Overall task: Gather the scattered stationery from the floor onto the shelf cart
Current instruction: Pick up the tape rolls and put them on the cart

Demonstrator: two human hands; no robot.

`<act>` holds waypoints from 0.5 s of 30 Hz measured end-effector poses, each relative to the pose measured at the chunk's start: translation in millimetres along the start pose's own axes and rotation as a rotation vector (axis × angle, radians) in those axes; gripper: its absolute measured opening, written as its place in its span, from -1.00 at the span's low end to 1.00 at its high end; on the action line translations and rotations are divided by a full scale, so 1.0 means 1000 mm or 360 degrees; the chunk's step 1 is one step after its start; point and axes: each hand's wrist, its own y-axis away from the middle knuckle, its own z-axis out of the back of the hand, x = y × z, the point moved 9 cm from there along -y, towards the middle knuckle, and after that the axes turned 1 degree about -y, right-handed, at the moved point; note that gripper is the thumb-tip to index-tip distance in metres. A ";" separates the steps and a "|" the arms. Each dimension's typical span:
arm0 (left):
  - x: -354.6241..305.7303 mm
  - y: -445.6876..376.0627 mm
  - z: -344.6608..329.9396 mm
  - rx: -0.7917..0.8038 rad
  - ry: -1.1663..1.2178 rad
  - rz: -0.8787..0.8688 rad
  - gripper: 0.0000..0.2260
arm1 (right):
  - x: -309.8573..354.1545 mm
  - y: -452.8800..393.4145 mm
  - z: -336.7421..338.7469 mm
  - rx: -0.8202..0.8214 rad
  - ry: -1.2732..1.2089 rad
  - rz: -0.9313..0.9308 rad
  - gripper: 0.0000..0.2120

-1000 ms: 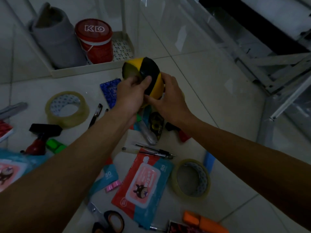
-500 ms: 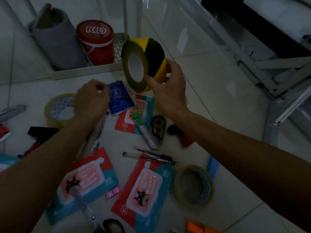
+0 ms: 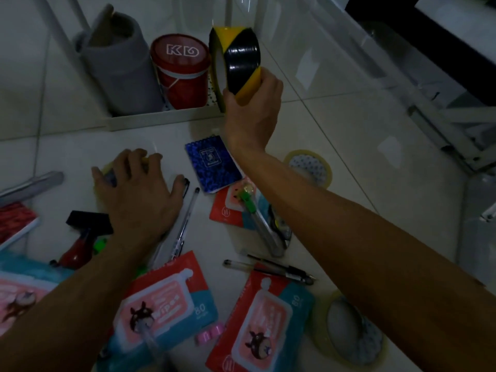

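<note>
**Step in hand: tape roll to cart tray**

The tiled floor [image 3: 335, 124] is dim and littered with stationery. The right hand [image 3: 252, 108] grips the striped tape roll [image 3: 236, 63] upright over the cart tray [image 3: 161, 120], beside the red tub [image 3: 179, 71]. The left hand [image 3: 134, 183] lies spread, fingers bent, over a clear tape ring [image 3: 106, 170] (mostly hidden). Next, probably: lower the roll into free tray space, then release.
</note>
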 end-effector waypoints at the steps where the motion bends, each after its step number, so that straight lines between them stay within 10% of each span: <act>1: 0.000 0.000 0.000 -0.0014 -0.0005 -0.0003 -0.50 | -0.001 -0.002 -0.006 -0.0016 0.0014 -0.0002 -0.46; 15: 0.001 0.001 -0.001 -0.0053 -0.0009 0.0034 -0.48 | -0.018 -0.034 -0.075 0.0046 0.0268 -0.0116 -0.51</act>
